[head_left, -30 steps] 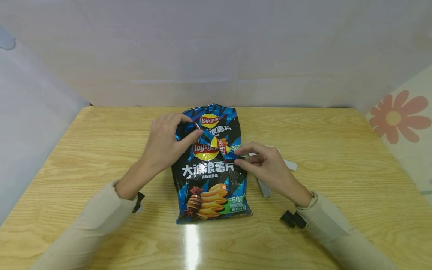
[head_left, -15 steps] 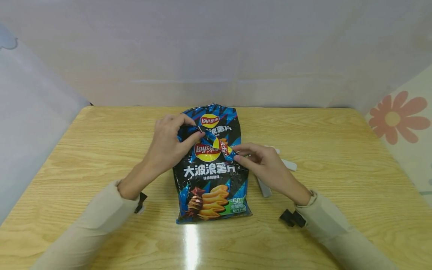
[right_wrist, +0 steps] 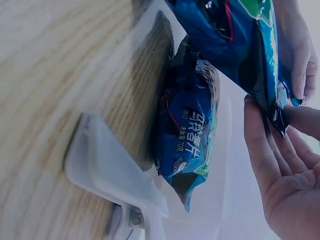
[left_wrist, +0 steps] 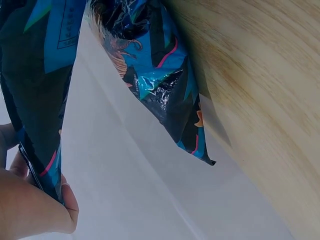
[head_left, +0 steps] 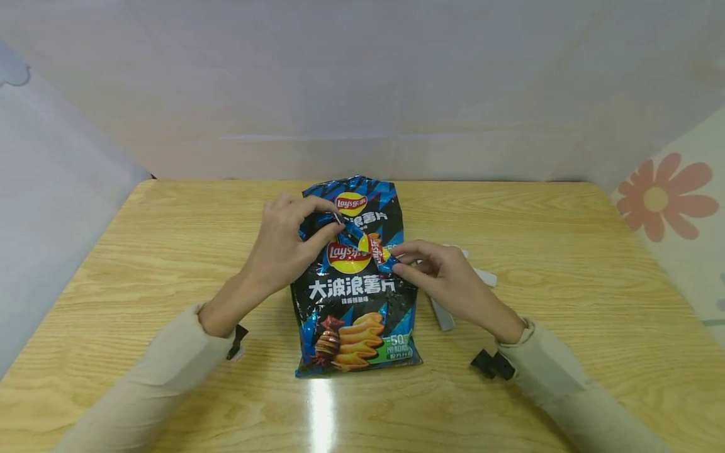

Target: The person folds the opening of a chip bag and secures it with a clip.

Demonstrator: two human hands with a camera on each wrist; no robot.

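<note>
- Chip bag (head_left: 355, 277) lying flat near middle of tabletop (head_left: 136, 264), bottom seam toward near edge, folded-over top toward far edge.
- Left hand (head_left: 283, 242) curled on left end of folded top, thumb and fingers pinching the fold; left wrist view confirms foil caught between fingertips (left_wrist: 67, 200).
- Right hand (head_left: 447, 277) pinching right end of same fold between thumb and forefinger; remaining fingers loosely bent, holding nothing else.
- Risk: slick foil springing open if either pinch loosens, fold lost.
- Risk: uneven pull between the two hands likely to skew the fold or slide the bag sideways across the glossy wood.
- Risk: pressing down hard on the puffed body could crush contents or burst a seam.
- Risk: white clip (head_left: 444, 311) lying just right of bag, partly under right hand; could be knocked toward right edge by wrist or sleeve.
- Hidden: most of clip covered by right hand in head view; open or closed, cannot tell.
- Hidden: number of folds made, unclear.
- Hard to make out: small dark item by each cuff, probably camera straps.
</note>
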